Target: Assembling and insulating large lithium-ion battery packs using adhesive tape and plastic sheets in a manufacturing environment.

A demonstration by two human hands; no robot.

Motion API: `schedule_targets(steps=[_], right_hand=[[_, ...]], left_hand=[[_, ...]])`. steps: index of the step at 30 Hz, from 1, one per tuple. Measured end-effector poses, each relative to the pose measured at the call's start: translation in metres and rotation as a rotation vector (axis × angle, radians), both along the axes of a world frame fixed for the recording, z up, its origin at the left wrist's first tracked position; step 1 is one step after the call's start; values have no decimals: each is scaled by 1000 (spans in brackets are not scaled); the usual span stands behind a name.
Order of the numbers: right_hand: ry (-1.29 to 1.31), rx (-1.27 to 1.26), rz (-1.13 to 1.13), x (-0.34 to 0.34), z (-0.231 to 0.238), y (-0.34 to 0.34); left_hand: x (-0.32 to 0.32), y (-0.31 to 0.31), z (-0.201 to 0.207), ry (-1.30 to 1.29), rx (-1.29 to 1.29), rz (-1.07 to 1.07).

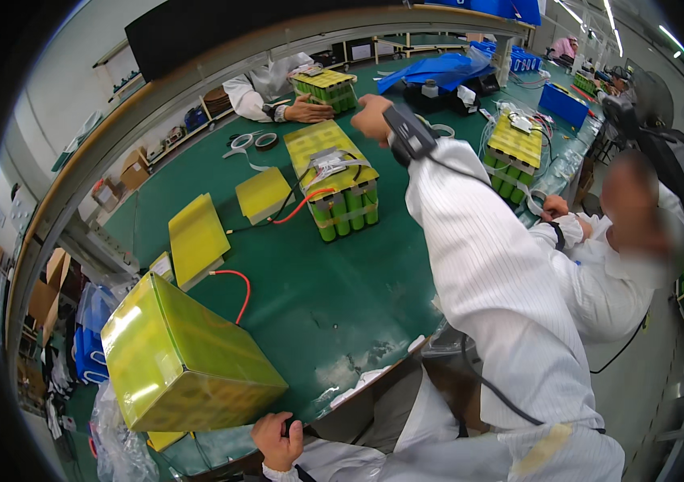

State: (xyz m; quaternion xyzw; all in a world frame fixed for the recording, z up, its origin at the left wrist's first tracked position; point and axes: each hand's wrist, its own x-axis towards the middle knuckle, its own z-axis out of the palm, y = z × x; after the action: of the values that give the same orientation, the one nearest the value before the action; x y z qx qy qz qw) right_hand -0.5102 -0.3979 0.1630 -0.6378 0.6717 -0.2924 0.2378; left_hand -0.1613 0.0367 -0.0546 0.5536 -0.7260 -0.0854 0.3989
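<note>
Battery pack (338, 189), green cells under a yellow top, stands upright mid-table on the green mat (358, 281); red lead (303, 202) trails off its near end to the left. Right hand (371, 120) reaches far, just beside the pack's far right corner; fingers look curled, can't tell if they grip anything. Left hand (277, 440) sits at the near edge, just beside the yellow-green wrapped block (197, 361); fingers half bent, thumb up, something small and dark by them, can't tell if held. Block is tilted, near left. Two yellow boards (197, 233) lie between block and pack. Far side: second pack (322, 87), co-worker's hand (310, 110) against it. Third pack (514, 146) stands right.
</note>
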Motion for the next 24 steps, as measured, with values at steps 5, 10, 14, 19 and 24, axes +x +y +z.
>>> schedule_targets(steps=[5, 10, 14, 19, 24], right_hand=[[-216, -403, 287, 17, -54, 176], [-616, -88, 377, 59, -144, 321], [-715, -39, 294, 71, -198, 343], [-693, -125, 383, 84, -209, 337], [-701, -101, 357, 77, -208, 336]], left_hand=[[1, -1, -5, -24, -2, -5], [-3, -2, -5, -59, -7, -12], [-12, -10, -6, -89, -14, -35], [-8, 0, -5, -84, 0, 57], [-15, -6, -4, -97, -11, 27]])
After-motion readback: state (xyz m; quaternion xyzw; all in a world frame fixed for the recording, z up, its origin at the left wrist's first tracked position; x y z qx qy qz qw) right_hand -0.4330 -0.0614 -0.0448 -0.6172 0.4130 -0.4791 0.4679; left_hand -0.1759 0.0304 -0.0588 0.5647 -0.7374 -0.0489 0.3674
